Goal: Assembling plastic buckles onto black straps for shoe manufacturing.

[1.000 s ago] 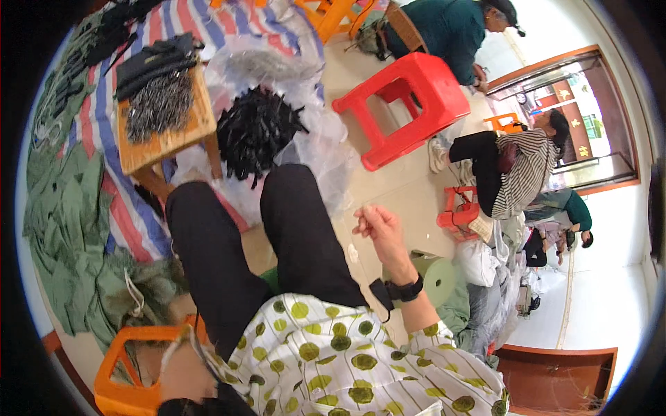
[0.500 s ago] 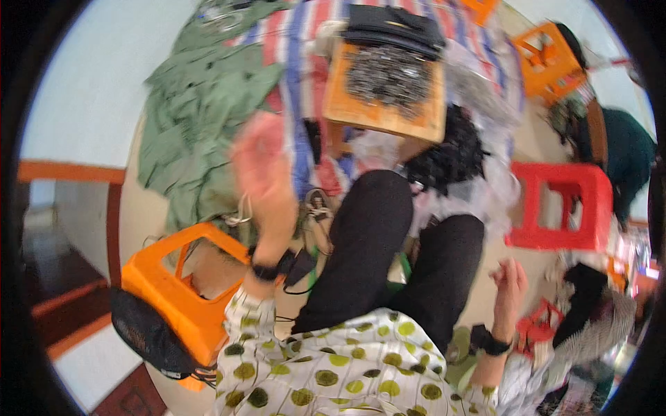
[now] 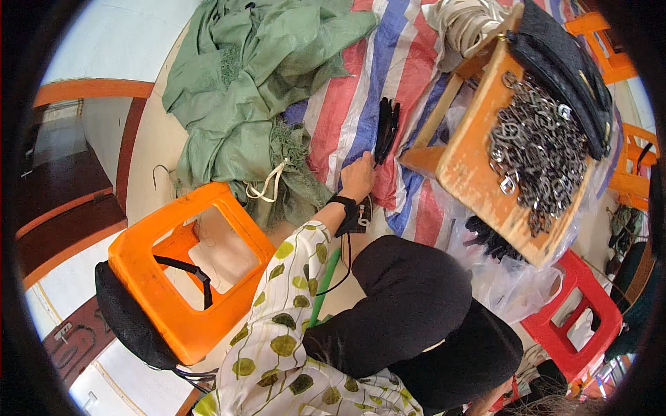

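Observation:
Reaching forward past my knee, my left hand (image 3: 359,177) has its fingers closed at the near end of a small bundle of black strips (image 3: 387,128). The bundle lies on a red, white and blue striped sheet (image 3: 336,125); its exact kind is unclear. A black band with a cable is round my left wrist. Of my right hand (image 3: 491,400), only a bit of skin shows at the lower edge beside my dark trousers, and its fingers are hidden. A wooden stool (image 3: 461,166) on the right bears a heap of small metal buckle-like pieces (image 3: 541,149) and folded black material (image 3: 565,76).
Green cloth (image 3: 236,104) spreads over the far left. An orange plastic stool (image 3: 149,277) with a black cap-like thing (image 3: 125,319) stands at my left. Clear plastic (image 3: 510,288), black strips (image 3: 489,236) and a red stool (image 3: 583,312) lie right. A pale strap roll (image 3: 468,24) sits behind.
My view has turned left. My left hand has moved from over the green cloth to the black strips and closed at their end. My right hand has dropped mostly out of sight.

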{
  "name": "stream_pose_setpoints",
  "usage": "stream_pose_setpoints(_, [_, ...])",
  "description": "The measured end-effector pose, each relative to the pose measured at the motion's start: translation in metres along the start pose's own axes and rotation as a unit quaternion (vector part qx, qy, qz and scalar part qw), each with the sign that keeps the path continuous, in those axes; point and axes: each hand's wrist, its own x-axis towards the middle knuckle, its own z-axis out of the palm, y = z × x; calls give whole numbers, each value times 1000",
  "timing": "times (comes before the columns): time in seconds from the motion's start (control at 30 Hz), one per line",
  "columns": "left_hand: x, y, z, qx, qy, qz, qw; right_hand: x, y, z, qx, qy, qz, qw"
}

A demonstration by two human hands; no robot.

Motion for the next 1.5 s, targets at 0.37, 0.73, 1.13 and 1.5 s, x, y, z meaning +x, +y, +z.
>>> stream_pose_setpoints(0.37, [43,31,25,-91,146,23,985,53,0,46,-27,-81,3,996])
stream_pose_setpoints(0.73, [72,31,48,165,127,-92,974,80,3,59,-30,-129,12,991])
stream_pose_setpoints(1.13, [62,-10,-4,-28,78,-145,986,93,0,56,-32,-168,5,985])
stream_pose_setpoints(1.5, [26,-74,-23,70,70,-192,976,98,14,81,-35,-228,31,973])
